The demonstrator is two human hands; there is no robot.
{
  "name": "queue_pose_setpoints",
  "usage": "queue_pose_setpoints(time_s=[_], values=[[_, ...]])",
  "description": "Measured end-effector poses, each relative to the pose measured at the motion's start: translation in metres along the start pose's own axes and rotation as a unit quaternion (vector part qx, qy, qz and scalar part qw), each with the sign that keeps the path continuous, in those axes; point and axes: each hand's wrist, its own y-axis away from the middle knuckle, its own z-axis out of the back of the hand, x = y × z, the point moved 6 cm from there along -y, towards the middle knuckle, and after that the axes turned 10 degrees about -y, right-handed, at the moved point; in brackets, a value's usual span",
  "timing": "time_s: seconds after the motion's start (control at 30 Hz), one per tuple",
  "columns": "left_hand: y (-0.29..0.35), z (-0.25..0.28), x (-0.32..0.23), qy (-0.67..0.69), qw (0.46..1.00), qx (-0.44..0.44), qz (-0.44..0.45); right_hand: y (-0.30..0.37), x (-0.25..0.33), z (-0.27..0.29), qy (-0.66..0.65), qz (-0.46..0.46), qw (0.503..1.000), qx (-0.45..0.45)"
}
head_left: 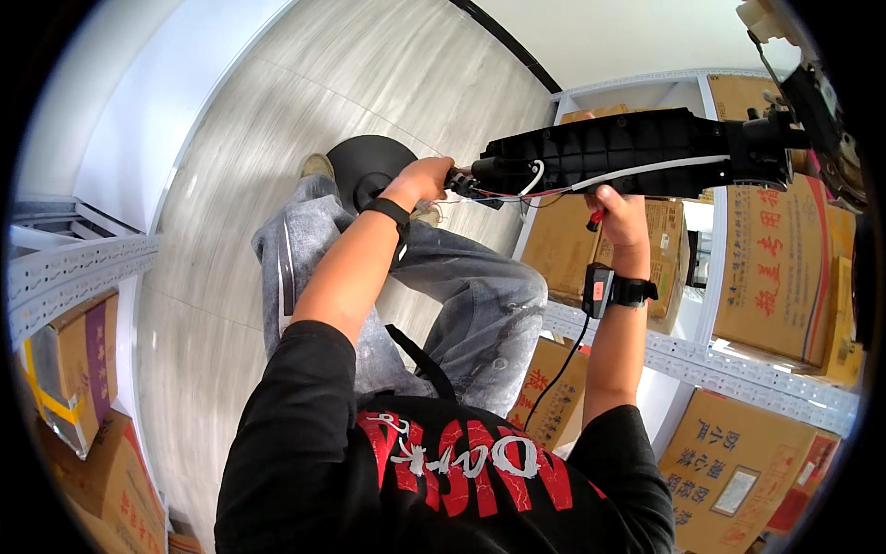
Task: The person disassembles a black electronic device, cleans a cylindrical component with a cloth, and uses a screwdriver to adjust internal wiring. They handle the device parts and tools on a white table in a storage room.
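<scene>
Lighting: you are working in bright, even daylight; the pale floor [277, 120] is glaring near the top. Shadows: soft ones are falling under the long black housing [628, 148]. Distortion: shelf rails [701, 365] are bending toward a black fisheye rim. Blur: the floor grain is streaking; edges are softening.

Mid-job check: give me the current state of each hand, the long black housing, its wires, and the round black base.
left hand: closed on the wire end of the housing.
right hand: under the housing, gripping a small red-handled tool.
long black housing: held level, ribbed inside exposed.
wires: loose, trailing out of the housing's end.
round black base: on the floor by the person's feet.
</scene>
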Motion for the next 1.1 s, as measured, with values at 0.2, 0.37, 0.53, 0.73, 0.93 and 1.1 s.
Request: queue_pose_setpoints(time_s=[0.2, 0.37, 0.53, 0.73, 0.93, 1.1], values=[[0.007, 0.067, -0.025, 0.001, 0.998, -0.068, 0.015, -0.009, 0.012, 0.005, -0.012, 0.049, 0.999, 0.015], [0.016, 0.086, -0.075, 0.248, 0.963, -0.095, -0.040, -0.006, 0.003, 0.009, 0.015, 0.069, 0.997, -0.045], [0.024, 0.070, -0.081, 0.340, 0.935, -0.104, -0.007, -0.001, 0.016, -0.015, 0.033, 0.088, 0.991, -0.092], [0.019, 0.061, -0.082, 0.347, 0.936, -0.056, 0.021, 0.003, 0.035, -0.039, 0.013, 0.148, 0.984, -0.099], [0.019, 0.072, -0.089, 0.312, 0.949, 0.018, 0.040, 0.002, 0.021, -0.042, 0.029, 0.142, 0.968, -0.205], [0.026, 0.109, -0.120, 0.161, 0.987, 0.009, 0.028, 0.001, 0.023, -0.028, 0.029, 0.146, 0.979, -0.139]])
